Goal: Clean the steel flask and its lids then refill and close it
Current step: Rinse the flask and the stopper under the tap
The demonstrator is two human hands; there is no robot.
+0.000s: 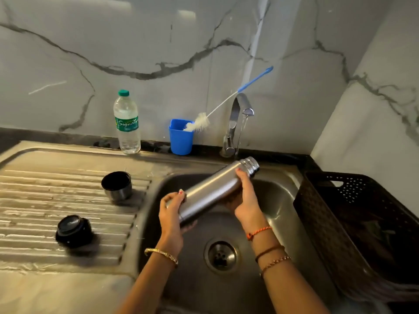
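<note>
The steel flask lies tilted over the sink basin, its open threaded mouth up and to the right, close to the running tap. My left hand grips the flask's base. My right hand grips its upper body just below the neck. A thin stream of water falls from the spout beside the mouth. The steel cup lid stands on the ribbed drainboard, open side up. The black stopper lid sits nearer, further left on the drainboard.
A blue cup at the back holds a bottle brush with a blue handle. A plastic water bottle stands left of it. A dark woven basket fills the right side. The drain is in the basin.
</note>
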